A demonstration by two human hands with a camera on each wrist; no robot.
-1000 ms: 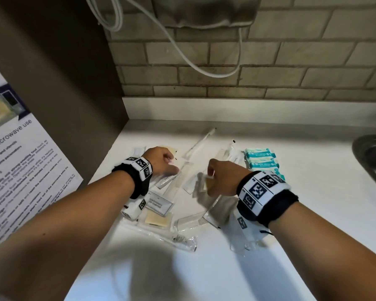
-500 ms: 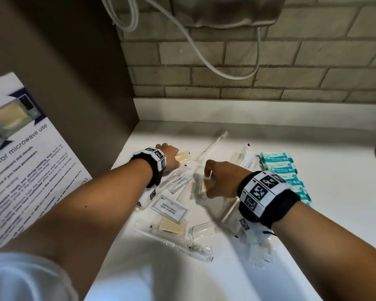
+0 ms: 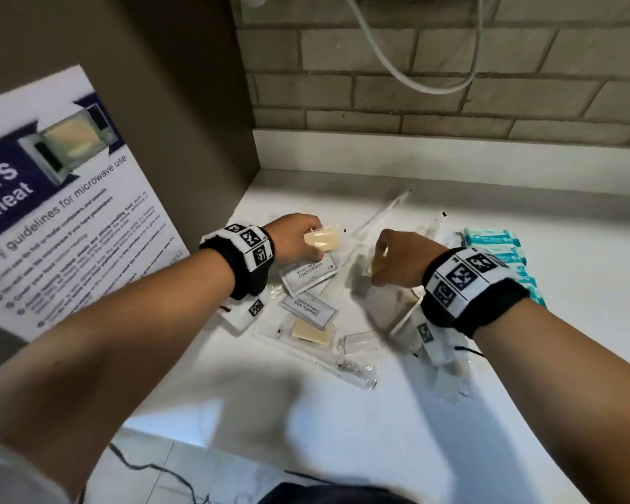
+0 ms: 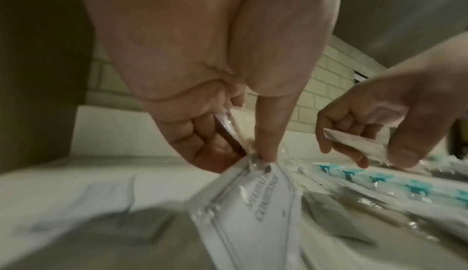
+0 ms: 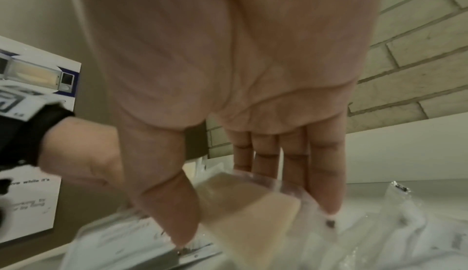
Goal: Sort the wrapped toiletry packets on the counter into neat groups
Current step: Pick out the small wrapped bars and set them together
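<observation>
Loose wrapped packets lie in a pile on the white counter (image 3: 524,358). My left hand (image 3: 308,245) pinches a clear-wrapped beige soap bar (image 3: 324,240) at the pile's far left; in the left wrist view its thumb and fingers (image 4: 266,140) close on that wrapper (image 4: 231,130). My right hand (image 3: 379,258) grips another wrapped soap bar (image 5: 248,204) just above the pile's middle. Two shampoo sachets (image 3: 308,274) (image 3: 308,309), a third soap (image 3: 311,331), a toothbrush packet (image 3: 346,367) and teal packets (image 3: 495,245) lie on the counter.
A brown side panel with a microwave safety poster (image 3: 62,198) stands close on the left. A brick wall (image 3: 451,85) with a hanging white cable (image 3: 415,81) closes the back. The counter's front edge (image 3: 233,463) runs below my forearms.
My left hand reached to the pile's far-left end and took hold of a soap bar. The right hand kept its soap and stayed about where it was. The head view shifted.
</observation>
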